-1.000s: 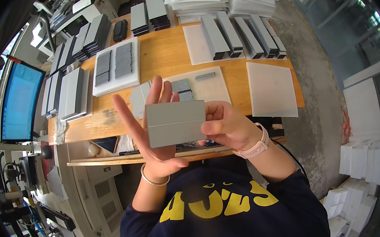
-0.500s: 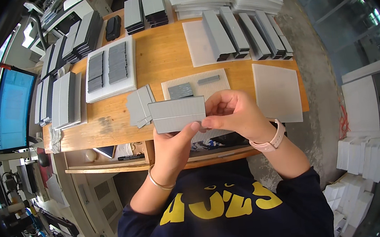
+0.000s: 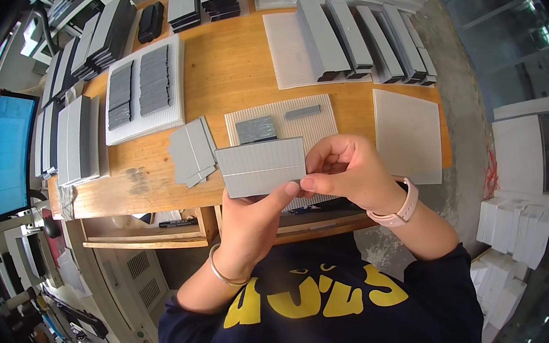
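Between my hands, over the near edge of the table, is a thin grey rectangular plate (image 3: 262, 166) with fine lines and a pale line across it. My left hand (image 3: 252, 214) grips it from below, thumb on the lower edge. At the lower right corner, the thumb of my right hand (image 3: 351, 171) presses the plate, its other fingers curled behind. Just beyond lies a ribbed cream board (image 3: 323, 126) carrying a dark grey shiny block (image 3: 255, 128) and a narrow grey strip (image 3: 303, 111). Several loose grey plates (image 3: 189, 150) overlap to the left of it.
White ribbed sheets (image 3: 173, 81) at left bear two rows of dark grey pieces. Stacks of grey plates (image 3: 74, 142) line the left side, and long grey stacks (image 3: 349, 36) stand far right. A pale sheet (image 3: 408, 134) overhangs the right edge. An open drawer (image 3: 144, 240) juts out below.
The view has shifted slightly, so the table's things sit a little differently in it. The plate stays in both hands and appears slightly larger; my grip looks much the same.
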`<state>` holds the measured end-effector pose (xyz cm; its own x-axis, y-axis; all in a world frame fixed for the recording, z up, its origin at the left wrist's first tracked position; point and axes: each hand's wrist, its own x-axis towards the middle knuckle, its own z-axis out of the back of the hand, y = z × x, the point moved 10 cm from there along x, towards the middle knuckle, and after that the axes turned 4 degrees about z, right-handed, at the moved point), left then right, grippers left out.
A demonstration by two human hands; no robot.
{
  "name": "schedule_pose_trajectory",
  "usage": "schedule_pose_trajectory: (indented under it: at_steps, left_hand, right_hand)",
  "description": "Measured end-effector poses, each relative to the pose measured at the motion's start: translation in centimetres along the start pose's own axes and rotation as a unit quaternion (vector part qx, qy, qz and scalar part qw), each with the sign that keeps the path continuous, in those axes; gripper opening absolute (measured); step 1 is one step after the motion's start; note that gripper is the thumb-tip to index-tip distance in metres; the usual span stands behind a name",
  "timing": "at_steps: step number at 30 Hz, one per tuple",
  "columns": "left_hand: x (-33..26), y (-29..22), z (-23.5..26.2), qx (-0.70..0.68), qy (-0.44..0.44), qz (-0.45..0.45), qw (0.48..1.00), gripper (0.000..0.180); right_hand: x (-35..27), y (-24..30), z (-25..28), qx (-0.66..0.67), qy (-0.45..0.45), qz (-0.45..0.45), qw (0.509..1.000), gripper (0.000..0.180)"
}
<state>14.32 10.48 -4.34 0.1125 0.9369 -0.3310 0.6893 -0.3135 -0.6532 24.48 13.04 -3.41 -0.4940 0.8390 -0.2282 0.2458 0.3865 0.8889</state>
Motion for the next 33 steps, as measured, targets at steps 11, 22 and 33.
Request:
schedule_pose_trajectory:
  at_steps: [11,22,33]
  left_hand:
    - [-0.2,0.6,0.1,0.037,-0.019,0.017,0.999,0.027]
    - [-0.8,0.2,-0.9,0.050,0.008,0.009,0.999,0.024]
    - [-0.2,1.2,-1.3,-0.010,0.043,0.085,0.995,0.024]
  right_hand:
    - [-0.6,-0.5,0.6,0.021,-0.012,-0.050,0.998,0.014]
    - [-1.5,0.2,0.1,0.012,-0.004,-0.044,0.999,0.015]
    - [-0.7,-1.6,0.2,0.134,0.016,-0.043,0.990,0.013]
